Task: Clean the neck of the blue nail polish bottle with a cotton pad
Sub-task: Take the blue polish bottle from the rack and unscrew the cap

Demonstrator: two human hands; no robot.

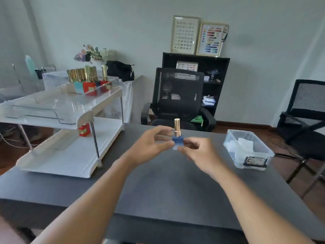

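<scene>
While the gold cap (177,127) is still seated on the blue nail polish bottle (178,142), the neck cannot be reached, so the step in hand looks like steadying the bottle ahead of unscrewing. The bottle sits upright above the middle of the dark table (158,187), about 12 o'clock from the wearer; whether its base rests on the surface or is lifted just clear cannot be told.

Left hand (149,148): at 9 o'clock of the bottle, thumb and forefinger closed on the blue body, remaining fingers loosely curled toward the cap. Probable reason: hold the body against the turn.

Right hand (198,152): at 3 o'clock of the bottle, fingertips pinching its lower edge. Judgement: this hand is placed to move up to the cap, since the left already fixes the body.

Supplies: clear plastic bin (250,152) at roughly 2 o'clock on the table, holding white material that may be the cotton pads (244,144); too soft to confirm. It lies on the right-hand side, well apart from the bottle, convenient for a reach with that hand. A dark flat item (255,161) lies at the bin's near end.

Other bottles with gold caps (88,80) stand on the white rack (70,120) at 10 o'clock, clear of the work.

No pad is in either hand; cleaning not yet begun.
</scene>
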